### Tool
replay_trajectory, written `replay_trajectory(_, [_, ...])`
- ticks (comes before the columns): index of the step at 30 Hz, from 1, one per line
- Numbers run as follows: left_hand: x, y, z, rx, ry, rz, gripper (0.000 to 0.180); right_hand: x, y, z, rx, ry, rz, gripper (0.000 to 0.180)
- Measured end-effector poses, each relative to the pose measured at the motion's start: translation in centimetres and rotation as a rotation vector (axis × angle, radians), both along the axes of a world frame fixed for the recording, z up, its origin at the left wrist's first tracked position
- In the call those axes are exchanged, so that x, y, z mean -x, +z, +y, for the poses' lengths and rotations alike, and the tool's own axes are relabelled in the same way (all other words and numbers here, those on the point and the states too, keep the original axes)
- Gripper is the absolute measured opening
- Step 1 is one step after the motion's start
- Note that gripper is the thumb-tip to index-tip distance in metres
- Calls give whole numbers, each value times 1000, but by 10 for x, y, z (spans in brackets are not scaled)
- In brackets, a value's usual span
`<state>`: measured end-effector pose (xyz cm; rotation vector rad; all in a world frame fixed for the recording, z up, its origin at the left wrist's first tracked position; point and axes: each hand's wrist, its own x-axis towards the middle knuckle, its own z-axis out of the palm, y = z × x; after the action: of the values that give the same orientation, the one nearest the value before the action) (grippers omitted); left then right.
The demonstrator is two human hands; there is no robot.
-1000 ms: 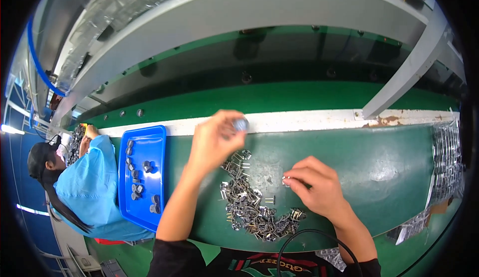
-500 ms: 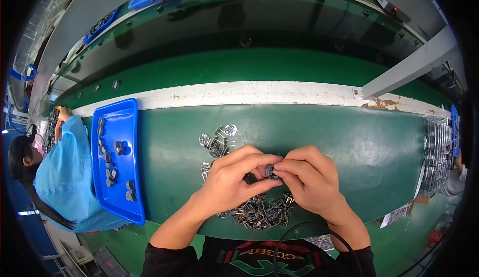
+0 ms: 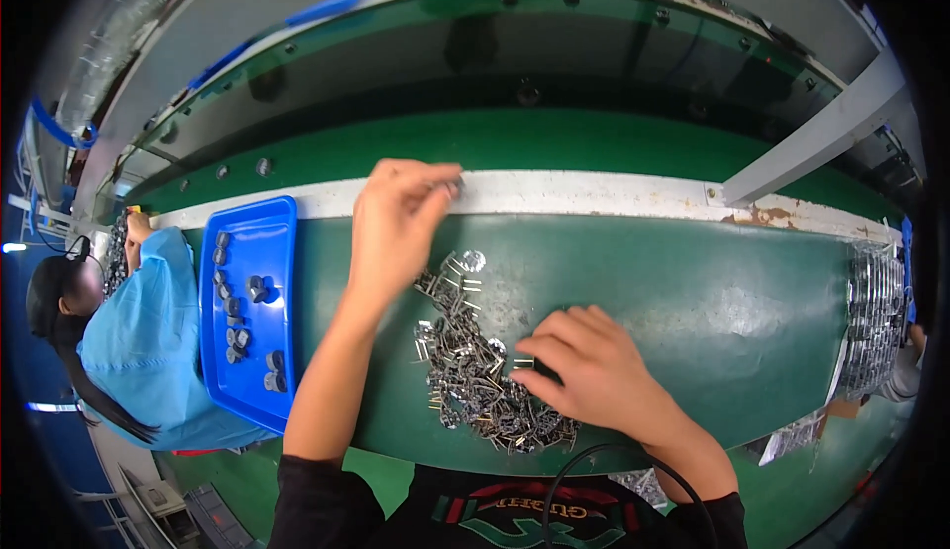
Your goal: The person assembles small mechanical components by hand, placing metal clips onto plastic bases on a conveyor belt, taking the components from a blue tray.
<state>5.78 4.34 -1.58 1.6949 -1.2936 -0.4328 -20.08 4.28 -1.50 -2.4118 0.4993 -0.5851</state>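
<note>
Your left hand (image 3: pixel 392 225) pinching a small dark part (image 3: pixel 455 188) over the far edge of the surface (image 3: pixel 712 297), your right hand (image 3: pixel 586 366) slackly parted beside the heap of pinned components (image 3: pixel 473 366) toward the near edge

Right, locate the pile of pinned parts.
In the head view, the pile of pinned parts lies on the green table, lower centre, with the right hand at its right side and the blue tray farther left.
</note>
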Motion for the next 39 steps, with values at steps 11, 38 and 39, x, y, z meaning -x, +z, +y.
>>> replay_trajectory(11, [-145,-58,-105,-75,336,86,23,7,-2,5,-2,131,129,16])
replay_trajectory(38, [36,25,66,-158,-216,1043,44,5,6,-2,-306,-266,-114,10])
replay_trajectory(39, [42,22,68,-185,-261,1103,44,6,5,-2,-519,-291,-192,7])
